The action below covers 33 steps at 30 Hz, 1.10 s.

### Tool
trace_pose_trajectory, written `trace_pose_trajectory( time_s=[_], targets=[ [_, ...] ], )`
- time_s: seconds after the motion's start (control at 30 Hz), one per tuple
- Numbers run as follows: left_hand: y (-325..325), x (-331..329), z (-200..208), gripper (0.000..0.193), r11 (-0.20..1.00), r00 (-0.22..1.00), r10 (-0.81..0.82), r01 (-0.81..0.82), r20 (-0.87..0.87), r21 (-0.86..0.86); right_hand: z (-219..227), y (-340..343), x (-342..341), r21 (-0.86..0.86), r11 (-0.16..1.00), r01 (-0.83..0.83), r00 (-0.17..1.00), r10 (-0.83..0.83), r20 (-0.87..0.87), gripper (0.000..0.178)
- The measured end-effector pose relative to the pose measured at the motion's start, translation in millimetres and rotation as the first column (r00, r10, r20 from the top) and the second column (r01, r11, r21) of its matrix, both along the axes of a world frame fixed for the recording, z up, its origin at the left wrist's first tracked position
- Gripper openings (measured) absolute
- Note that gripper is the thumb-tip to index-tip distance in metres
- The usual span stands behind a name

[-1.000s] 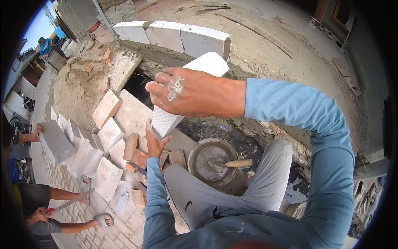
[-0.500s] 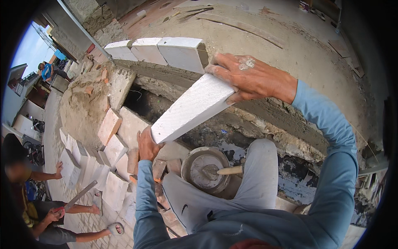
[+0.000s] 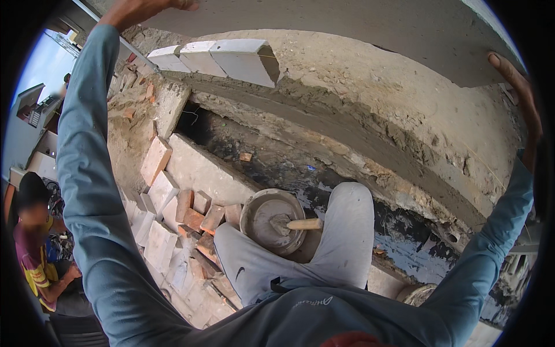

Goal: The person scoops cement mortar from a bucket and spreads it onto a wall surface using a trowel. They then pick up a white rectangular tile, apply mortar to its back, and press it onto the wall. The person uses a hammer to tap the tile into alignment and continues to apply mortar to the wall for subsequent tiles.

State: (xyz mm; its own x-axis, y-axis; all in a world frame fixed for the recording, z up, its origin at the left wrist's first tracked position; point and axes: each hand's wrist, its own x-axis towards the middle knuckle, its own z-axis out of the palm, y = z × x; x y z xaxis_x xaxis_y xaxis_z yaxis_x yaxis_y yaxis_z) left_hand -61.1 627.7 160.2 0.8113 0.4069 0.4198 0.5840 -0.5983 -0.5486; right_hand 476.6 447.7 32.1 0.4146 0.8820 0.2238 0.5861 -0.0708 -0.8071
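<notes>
A large light-coloured building block (image 3: 393, 32) is raised across the top of the view, its grey face toward me. My left hand (image 3: 141, 10) is at its left end, fingers partly cut off by the frame edge. My right hand (image 3: 516, 87) grips the other end, thumb against the face. Below the block, a row of three white blocks (image 3: 243, 56) stands on a wet mortar strip (image 3: 347, 124). Between my knees sits a bucket (image 3: 250, 217) of grey mortar, with a wooden-handled tool (image 3: 305, 224) resting in it, its head sunk in the mix.
A dark, wet trench (image 3: 272, 153) runs diagonally before me, beside a concrete slab (image 3: 202, 165). White blocks (image 3: 160, 246) and broken red bricks (image 3: 212, 218) lie at my left. Another person (image 3: 43, 248) sits at far left. A thin line (image 3: 483, 162) stretches on the right.
Both my hands have lifted the block from above the trench up to the top of the view and turned it level. The person at left has shifted; the saw in their hand no longer shows.
</notes>
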Motion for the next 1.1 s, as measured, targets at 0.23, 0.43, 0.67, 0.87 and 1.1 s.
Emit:
trace_pose_trajectory(
  time_s=[0.23, 0.43, 0.67, 0.87, 1.1],
  targets=[
    [61, 126, -55, 0.089, 0.939, 0.976, -0.217, 0.201, -0.025, -0.279, -39, -25, 31, 0.391, 0.919, -0.05, 0.74, -0.229, 0.632, 0.092],
    [105, 154, -153, 0.084, 0.855, 0.968, -0.25, 0.205, -0.031, -0.476, -97, -33, 34, 0.257, 0.958, -0.126, 0.806, -0.052, 0.59, 0.09],
    [116, 154, -227, 0.103, 0.904, 0.982, -0.117, 0.045, -0.145, -0.426, -158, -26, 22, 0.127, 0.989, -0.07, 0.874, 0.0, 0.486, 0.098],
    [128, 149, -249, 0.107, 0.847, 0.975, -0.036, -0.086, -0.217, -0.525, -186, -4, 8, 0.105, 0.983, -0.15, 0.91, 0.096, 0.404, 0.1],
    [131, 138, -255, 0.096, 0.862, 0.976, -0.053, -0.061, -0.209, -0.503, -200, 2, 9, 0.004, 0.995, -0.102, 0.882, 0.089, 0.462, 0.101]
  ],
)
